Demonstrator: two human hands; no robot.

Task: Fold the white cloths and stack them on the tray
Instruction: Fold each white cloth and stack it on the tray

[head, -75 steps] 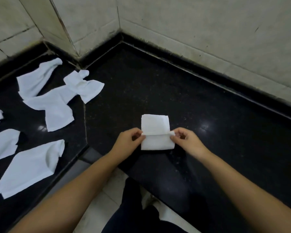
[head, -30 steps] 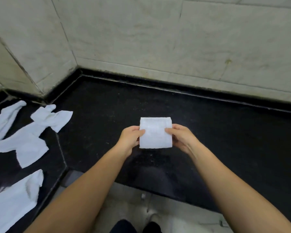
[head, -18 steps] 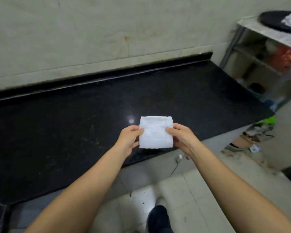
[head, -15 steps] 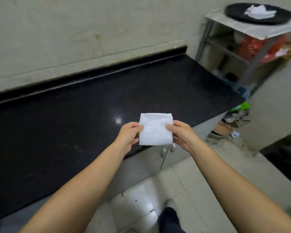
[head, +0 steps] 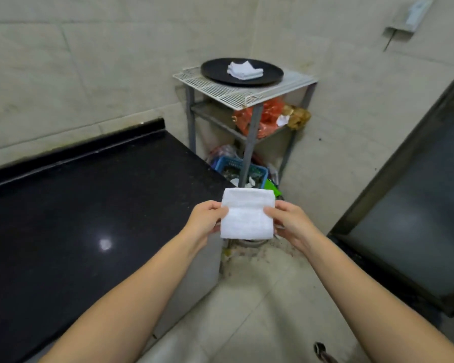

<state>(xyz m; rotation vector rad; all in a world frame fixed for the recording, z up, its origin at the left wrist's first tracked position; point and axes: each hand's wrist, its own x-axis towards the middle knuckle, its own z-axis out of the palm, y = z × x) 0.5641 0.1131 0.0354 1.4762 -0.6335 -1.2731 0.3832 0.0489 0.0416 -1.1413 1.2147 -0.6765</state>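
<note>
White folded cloth [head: 247, 216]: a small, nearly square pad held up in the air between both hands, past the end of the counter and above the floor; its flat face is turned toward the camera, its top edge points toward the rack, and a fold line runs side to side across its upper part.
Long axis: hard to name, since height and width look about equal; it may be slightly taller than wide.
Left hand [head: 205, 222]: pinches the cloth's left edge, thumb on the front face, fingers behind.
Right hand [head: 290, 222]: pinches the cloth's right edge the same way, thumb in front.
Tray [head: 270, 74]: round and black, lying flat on the top shelf of the wire rack [head: 220, 89] in the wall corner, well apart from the hands.
Stacked cloths [head: 244, 69]: a small white folded pile near the tray's middle, with bare tray rim all around it.
Writing: no brand, label or lettering can be read on the cloth, tray or rack.
Counter [head: 89, 218]: black polished stone at left; its right end stops just short of the rack legs.
Lower shelves: an orange bag [head: 266, 119] on the middle shelf, a blue basket [head: 231, 166] at the bottom.
Open room: pale tiled floor [head: 260, 310] runs between the counter end and a dark-framed door panel [head: 417, 218] at right, toward the rack.
</note>
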